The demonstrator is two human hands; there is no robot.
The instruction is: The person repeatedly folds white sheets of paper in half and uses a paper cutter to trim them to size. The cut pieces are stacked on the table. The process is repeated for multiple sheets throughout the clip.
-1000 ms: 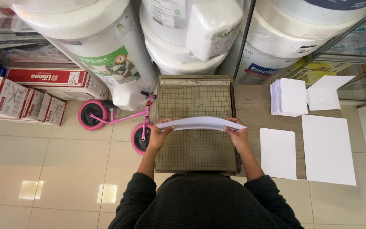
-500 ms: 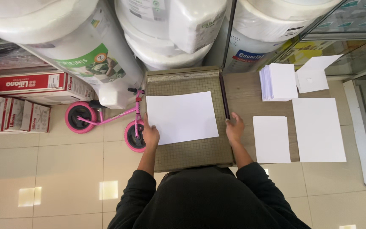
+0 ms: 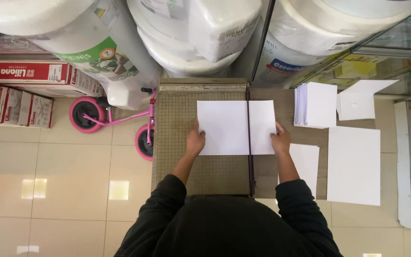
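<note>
A person in a dark top leans over a paper cutter (image 3: 200, 138) on a brown desk (image 3: 281, 102), seen from overhead. A white sheet (image 3: 229, 126) lies flat across the cutter's gridded bed, its right part passing under the dark blade arm (image 3: 249, 143) and hanging past the cutting edge. The left hand (image 3: 195, 141) presses the sheet's lower left corner at 9 o'clock, fingers flat and close together on the paper. The right hand (image 3: 280, 141) holds the sheet's lower right corner at 3 o'clock, fingers curled at the edge; whether it pinches or only presses cannot be told.

At 2 o'clock from the sheet stands a stack of cut paper (image 3: 316, 104), with a loose folded piece (image 3: 360, 100) just beside it. A large white sheet (image 3: 354, 164) lies at 4 o'clock, and a smaller one (image 3: 305, 162) sits partly under the right forearm. At 9 o'clock of the cutter, a pink balance bike (image 3: 115, 121) stands on the tiled floor (image 3: 63, 190). Large wrapped paper rolls (image 3: 120, 52) fill the 12 o'clock edge, with red boxes (image 3: 24, 74) at 10 o'clock.
</note>
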